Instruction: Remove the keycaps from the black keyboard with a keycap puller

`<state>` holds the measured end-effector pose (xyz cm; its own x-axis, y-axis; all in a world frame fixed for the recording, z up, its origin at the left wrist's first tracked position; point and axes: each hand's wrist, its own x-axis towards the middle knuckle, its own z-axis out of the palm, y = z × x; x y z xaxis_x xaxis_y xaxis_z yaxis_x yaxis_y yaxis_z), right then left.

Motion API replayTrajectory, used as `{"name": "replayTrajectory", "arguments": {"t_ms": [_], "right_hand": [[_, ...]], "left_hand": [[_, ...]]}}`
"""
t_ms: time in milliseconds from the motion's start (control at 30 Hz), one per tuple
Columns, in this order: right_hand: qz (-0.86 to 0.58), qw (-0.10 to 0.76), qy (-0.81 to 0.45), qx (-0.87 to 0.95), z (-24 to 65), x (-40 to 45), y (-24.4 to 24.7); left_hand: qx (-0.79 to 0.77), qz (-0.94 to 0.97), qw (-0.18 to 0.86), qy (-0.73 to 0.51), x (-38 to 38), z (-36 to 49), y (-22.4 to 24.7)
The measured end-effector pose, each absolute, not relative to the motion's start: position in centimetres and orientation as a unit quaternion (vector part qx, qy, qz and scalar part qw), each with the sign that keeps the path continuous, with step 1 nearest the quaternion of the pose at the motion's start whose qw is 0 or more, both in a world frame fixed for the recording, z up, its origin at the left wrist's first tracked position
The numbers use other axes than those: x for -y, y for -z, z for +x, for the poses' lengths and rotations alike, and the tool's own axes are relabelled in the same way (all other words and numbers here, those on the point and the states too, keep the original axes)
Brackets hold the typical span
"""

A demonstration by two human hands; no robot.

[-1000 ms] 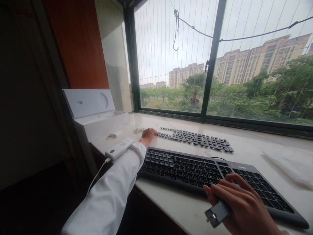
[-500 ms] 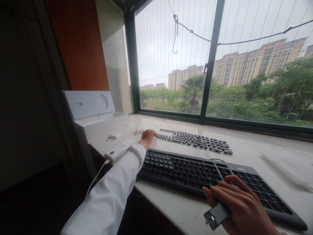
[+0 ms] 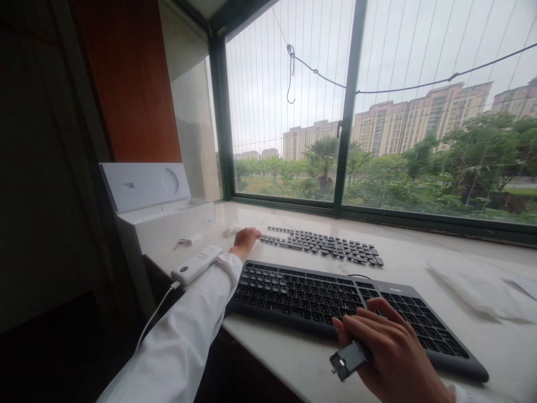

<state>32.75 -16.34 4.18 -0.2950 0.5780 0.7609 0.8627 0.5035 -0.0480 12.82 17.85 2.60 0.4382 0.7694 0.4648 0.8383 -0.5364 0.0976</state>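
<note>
My left hand [image 3: 245, 240] reaches out to the left end of the loose black keycaps [image 3: 331, 244], which lie in rows on the counter. Its fingers are closed together at the end keycap; what sits between them is too small to make out. Nearer to me lies a black keyboard [image 3: 310, 291] with keycaps fitted only at its upper left; bare switch sockets fill most of the rest. My right hand [image 3: 388, 341], over the keyboard's front edge, is closed around a small dark grey rectangular tool [image 3: 350, 359] with a metal end pointing left.
A white power bank [image 3: 197, 266] with a cable lies beside my left sleeve, near a small white item [image 3: 191, 239]. An open white box [image 3: 168, 215] stands at the far left. Crumpled clear plastic [image 3: 474, 291] lies at the right, below the window [image 3: 289, 112].
The view has turned slightly right and up, so everything sits further left. Both hands keep nearly the same place and grip relative to the keycaps and keyboard.
</note>
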Motion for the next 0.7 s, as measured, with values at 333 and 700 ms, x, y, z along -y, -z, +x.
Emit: {"name": "replayTrajectory", "arguments": {"t_ms": [333,700], "right_hand": [[-0.493,0.364,0.201,0.764,33.2,16.0,-4.2],[-0.513,0.354,0.208,0.754,33.9,15.7,-4.2]], "left_hand": [[0.467,-0.827,0.058,0.306,-16.2,12.6,-3.6],[0.418,-0.823,0.012,0.385,-15.4,11.7,-7.2]]}}
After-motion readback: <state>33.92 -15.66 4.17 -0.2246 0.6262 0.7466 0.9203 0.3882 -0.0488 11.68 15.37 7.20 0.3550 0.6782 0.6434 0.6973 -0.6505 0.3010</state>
